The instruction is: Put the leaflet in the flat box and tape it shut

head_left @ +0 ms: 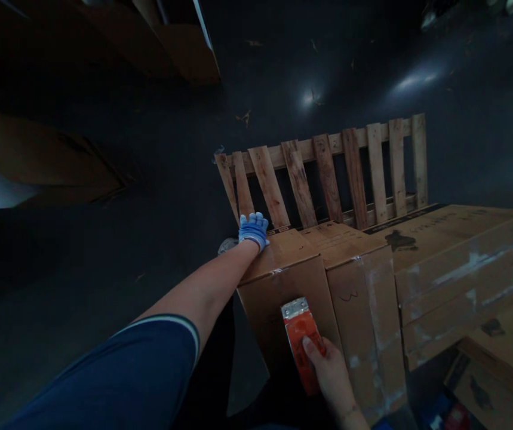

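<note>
1. Left hand (253, 230), blue-gloved, clamped over far top corner of cardboard box (283, 280) on wooden pallet (328, 173).
2. Right hand (328, 367) gripping orange scraper (300, 340), blade against box front.
3. Scraping step; next calls for steady bracing, flat blade.

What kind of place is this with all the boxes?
Probably a warehouse or storeroom. Taped brown cardboard boxes stand stacked beside a bare wooden slatted pallet on a dark, scuffed floor, and the right hand holds an orange tape dispenser.

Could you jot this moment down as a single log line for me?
left hand: gloved, on far top corner of cardboard box | right hand: holds orange scraper against box side | behind: wooden pallet
</note>
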`<state>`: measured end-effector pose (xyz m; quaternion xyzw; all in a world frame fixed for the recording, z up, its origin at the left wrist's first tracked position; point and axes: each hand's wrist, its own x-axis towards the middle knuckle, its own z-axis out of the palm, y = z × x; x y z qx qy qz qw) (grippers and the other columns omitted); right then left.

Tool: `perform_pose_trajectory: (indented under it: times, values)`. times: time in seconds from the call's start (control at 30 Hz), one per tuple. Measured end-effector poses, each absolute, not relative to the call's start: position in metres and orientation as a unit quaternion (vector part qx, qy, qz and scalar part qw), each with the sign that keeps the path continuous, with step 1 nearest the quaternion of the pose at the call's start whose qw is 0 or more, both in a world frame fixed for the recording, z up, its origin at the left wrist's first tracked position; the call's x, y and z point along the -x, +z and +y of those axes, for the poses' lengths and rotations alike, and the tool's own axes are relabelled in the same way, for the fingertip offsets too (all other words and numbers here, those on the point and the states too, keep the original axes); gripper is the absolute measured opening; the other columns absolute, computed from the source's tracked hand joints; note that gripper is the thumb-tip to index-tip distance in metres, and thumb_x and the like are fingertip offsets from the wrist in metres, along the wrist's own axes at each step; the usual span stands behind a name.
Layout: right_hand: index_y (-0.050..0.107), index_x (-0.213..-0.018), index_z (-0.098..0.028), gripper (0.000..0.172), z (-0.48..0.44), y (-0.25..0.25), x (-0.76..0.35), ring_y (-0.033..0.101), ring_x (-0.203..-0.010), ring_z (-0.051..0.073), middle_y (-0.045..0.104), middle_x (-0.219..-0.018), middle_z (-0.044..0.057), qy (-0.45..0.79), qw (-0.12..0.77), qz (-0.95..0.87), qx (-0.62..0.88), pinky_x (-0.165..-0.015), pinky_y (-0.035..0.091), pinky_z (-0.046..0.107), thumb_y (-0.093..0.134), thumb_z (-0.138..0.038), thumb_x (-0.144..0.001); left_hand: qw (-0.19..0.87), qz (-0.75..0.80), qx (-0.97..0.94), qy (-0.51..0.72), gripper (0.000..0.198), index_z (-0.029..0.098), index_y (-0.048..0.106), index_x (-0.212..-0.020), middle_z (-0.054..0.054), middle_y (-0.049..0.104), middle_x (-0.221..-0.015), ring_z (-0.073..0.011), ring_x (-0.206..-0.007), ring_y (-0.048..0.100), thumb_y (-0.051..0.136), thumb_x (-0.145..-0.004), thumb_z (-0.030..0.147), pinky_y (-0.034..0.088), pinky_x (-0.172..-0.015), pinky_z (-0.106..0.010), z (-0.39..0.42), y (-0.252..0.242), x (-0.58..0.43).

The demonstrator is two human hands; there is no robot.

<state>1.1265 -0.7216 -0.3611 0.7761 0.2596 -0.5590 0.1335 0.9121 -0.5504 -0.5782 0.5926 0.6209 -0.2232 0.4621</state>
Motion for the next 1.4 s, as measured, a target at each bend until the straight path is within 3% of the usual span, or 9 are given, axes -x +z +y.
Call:
perform_pose_trajectory:
  times: [0.1, 0.17, 0.3, 0.43, 0.57, 0.73, 0.87, 1.1, 1.4]
  values:
    - [0.063, -0.084, -0.014, 0.053, -0.723, -0.362, -1.126, 0.059, -0.071, 0.018, 0.066, -0.079, 0.007, -0.549, 0.135, 0.267, -0.781, -0.063, 0.043, 0.024, 0.045, -0.064, -0.073, 0.523, 0.559, -0.607, -0.211, 0.061, 0.021, 0.042, -0.131, -0.009, 0.035, -0.140, -0.0271, -0.128, 0.031, 0.037, -0.081, 0.055, 0.021, -0.107, -0.044, -0.559, -0.556, -0.936]
    - [0.063, -0.086, -0.015, 0.053, -0.723, -0.362, -1.126, 0.060, -0.074, 0.018, 0.066, -0.081, 0.008, -0.533, 0.135, 0.279, -0.787, -0.065, 0.043, 0.025, 0.045, -0.063, -0.073, 0.550, 0.525, -0.621, -0.190, 0.059, 0.024, 0.041, -0.131, -0.005, 0.041, -0.136, -0.0207, -0.125, 0.037, 0.028, -0.084, 0.057, 0.030, -0.103, -0.034, -0.571, -0.534, -0.954]
    - [0.063, -0.088, -0.015, 0.053, -0.720, -0.358, -1.130, 0.060, -0.075, 0.018, 0.066, -0.084, 0.008, -0.521, 0.136, 0.304, -0.786, -0.066, 0.042, 0.024, 0.044, -0.063, -0.074, 0.492, 0.575, -0.636, -0.152, 0.067, 0.014, 0.037, -0.133, -0.015, 0.042, -0.133, -0.0260, -0.123, 0.040, 0.016, -0.087, 0.058, 0.034, -0.100, -0.037, -0.593, -0.493, -0.974]
    - [0.062, -0.083, -0.016, 0.051, -0.722, -0.356, -1.141, 0.059, -0.072, 0.017, 0.066, -0.080, 0.008, -0.519, 0.133, 0.338, -0.773, -0.063, 0.039, 0.023, 0.043, -0.062, -0.076, 0.412, 0.626, -0.652, -0.117, 0.068, 0.017, 0.045, -0.123, -0.015, 0.054, -0.118, -0.0295, -0.108, 0.051, 0.005, -0.087, 0.058, 0.041, -0.085, -0.041, -0.603, -0.475, -0.984]
    - [0.061, -0.081, -0.017, 0.050, -0.730, -0.358, -1.153, 0.057, -0.070, 0.015, 0.065, -0.079, 0.007, -0.503, 0.130, 0.372, -0.769, -0.061, 0.035, 0.023, 0.041, -0.062, -0.077, 0.314, 0.664, -0.672, -0.096, 0.063, 0.018, 0.049, -0.115, -0.013, 0.061, -0.095, -0.0283, -0.088, 0.058, 0.008, -0.088, 0.056, 0.043, -0.070, -0.037, -0.619, -0.469, -0.998]
    - [0.061, -0.081, -0.016, 0.056, -0.751, -0.361, -1.170, 0.057, -0.071, 0.016, 0.064, -0.081, 0.009, -0.495, 0.091, 0.414, -0.759, -0.060, 0.035, 0.024, 0.038, -0.067, -0.076, 0.189, 0.687, -0.699, -0.054, 0.056, 0.019, 0.050, -0.111, -0.010, 0.059, -0.098, -0.0290, -0.087, 0.057, 0.010, -0.089, 0.052, 0.044, -0.066, -0.038, -0.641, -0.465, -1.015]
    - [0.062, -0.086, -0.016, 0.055, -0.821, -0.347, -1.214, 0.059, -0.074, 0.018, 0.065, -0.085, 0.010, -0.504, 0.061, 0.407, -0.759, -0.063, 0.037, 0.025, 0.039, -0.065, -0.076, 0.179, 0.696, -0.692, -0.070, 0.056, 0.019, 0.052, -0.100, -0.009, 0.060, -0.098, -0.0278, -0.083, 0.059, 0.008, -0.089, 0.052, 0.045, -0.068, -0.040, -0.642, -0.461, -1.023]
    - [0.064, -0.081, -0.017, 0.053, -0.982, -0.321, -1.309, 0.059, -0.066, 0.018, 0.066, -0.074, 0.009, -0.529, 0.039, 0.290, -0.796, -0.056, 0.036, 0.024, 0.045, -0.066, -0.072, 0.156, 0.709, -0.682, -0.087, 0.056, 0.019, 0.052, -0.101, -0.010, 0.062, -0.096, -0.0295, -0.084, 0.060, 0.009, -0.089, 0.054, 0.046, -0.071, -0.044, -0.644, -0.459, -1.038]
    - [0.064, -0.078, -0.016, 0.049, -0.962, -0.343, -1.320, 0.059, -0.067, 0.018, 0.065, -0.074, 0.009, -0.526, 0.081, 0.303, -0.790, -0.060, 0.038, 0.024, 0.046, -0.061, -0.074, 0.150, 0.706, -0.688, -0.078, 0.061, 0.020, 0.053, -0.102, -0.010, 0.061, -0.095, -0.0293, -0.083, 0.060, 0.005, -0.088, 0.056, 0.046, -0.071, -0.046, -0.643, -0.469, -1.038]
